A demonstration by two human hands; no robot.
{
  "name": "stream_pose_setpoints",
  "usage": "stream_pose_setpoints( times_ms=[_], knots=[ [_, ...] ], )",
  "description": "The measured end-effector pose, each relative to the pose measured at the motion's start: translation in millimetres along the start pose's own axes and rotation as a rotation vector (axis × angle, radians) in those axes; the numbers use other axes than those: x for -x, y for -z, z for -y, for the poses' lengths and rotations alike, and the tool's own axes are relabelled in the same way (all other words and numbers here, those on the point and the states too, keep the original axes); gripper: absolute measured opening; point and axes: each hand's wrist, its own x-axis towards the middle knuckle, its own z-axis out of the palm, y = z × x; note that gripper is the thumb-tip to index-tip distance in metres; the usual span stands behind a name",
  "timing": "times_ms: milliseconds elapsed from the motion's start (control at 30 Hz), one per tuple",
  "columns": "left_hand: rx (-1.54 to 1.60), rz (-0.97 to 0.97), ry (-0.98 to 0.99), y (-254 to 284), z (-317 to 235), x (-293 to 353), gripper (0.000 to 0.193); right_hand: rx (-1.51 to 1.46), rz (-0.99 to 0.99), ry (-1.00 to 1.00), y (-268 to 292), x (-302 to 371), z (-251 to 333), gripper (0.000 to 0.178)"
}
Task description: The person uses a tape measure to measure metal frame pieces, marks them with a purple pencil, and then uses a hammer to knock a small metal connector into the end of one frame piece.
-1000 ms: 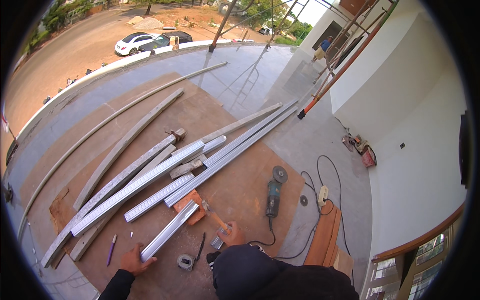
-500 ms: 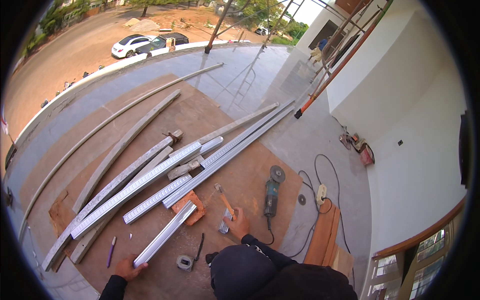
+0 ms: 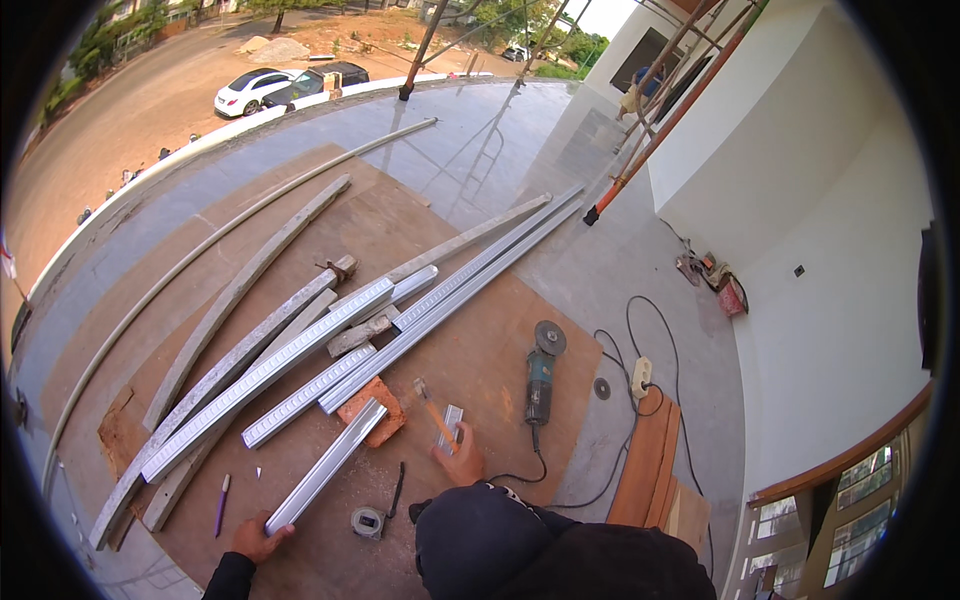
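My left hand (image 3: pixel 258 541) grips the near end of a short silver metal channel (image 3: pixel 322 474). The far end of that channel rests on an orange-red brick (image 3: pixel 388 425). My right hand (image 3: pixel 461 463) is closed round the wooden handle of a small hammer (image 3: pixel 434 413), whose head points away from me. Beside the handle, close to my right fingers, lies a short metal offcut (image 3: pixel 453 416). A tape measure (image 3: pixel 368 522) sits on the brown board between my hands. Left of the channel lies a purple pen (image 3: pixel 222 506).
An angle grinder (image 3: pixel 540 385) lies to the right, its cord running to a power strip (image 3: pixel 641 375) by reddish wooden planks (image 3: pixel 643 465). Long metal profiles (image 3: pixel 455 300) and grey wooden battens (image 3: pixel 240 295) spread across the board (image 3: pixel 480 370). Beyond stand scaffold poles (image 3: pixel 650 155).
The hammer and my right hand have shifted left, uncovering more of the offcut on the handle's right. My left hand keeps its grip on the channel. The whole view has shifted slightly.
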Motion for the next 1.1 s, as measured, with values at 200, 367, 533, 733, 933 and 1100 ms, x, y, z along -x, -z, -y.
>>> stream_pose_setpoints(
  times_ms=[200, 367, 533, 733, 933, 1100],
  knots=[
    [0.045, 0.000, 0.007, -5.8, -10.5, -5.5, 0.072, 0.014, -0.096, 0.128, 8.4, -53.5, -32.5, 0.065],
    [0.066, 0.056, 0.069, 17.8, -20.6, -2.6, 0.076, 0.103, -0.073, 0.185, 30.6, -62.6, 24.3, 0.033],
    [0.060, 0.054, 0.049, 12.6, -15.2, -6.5, 0.076, -0.222, 0.135, 0.106, -4.2, -13.9, -6.4, 0.025],
    [-0.016, -0.100, 0.120, -4.2, -27.9, 21.2, 0.073, -0.314, 0.337, -0.130, -7.9, 8.6, 15.5, 0.024],
    [-0.081, -0.137, 0.070, -19.7, -46.5, 13.4, 0.060, -0.335, 0.349, -0.142, -7.6, -0.9, 21.0, 0.025],
    [-0.091, -0.168, 0.056, -38.6, -42.1, 10.4, 0.063, -0.353, 0.380, -0.122, -8.8, -4.1, 15.7, 0.025]
  ],
)
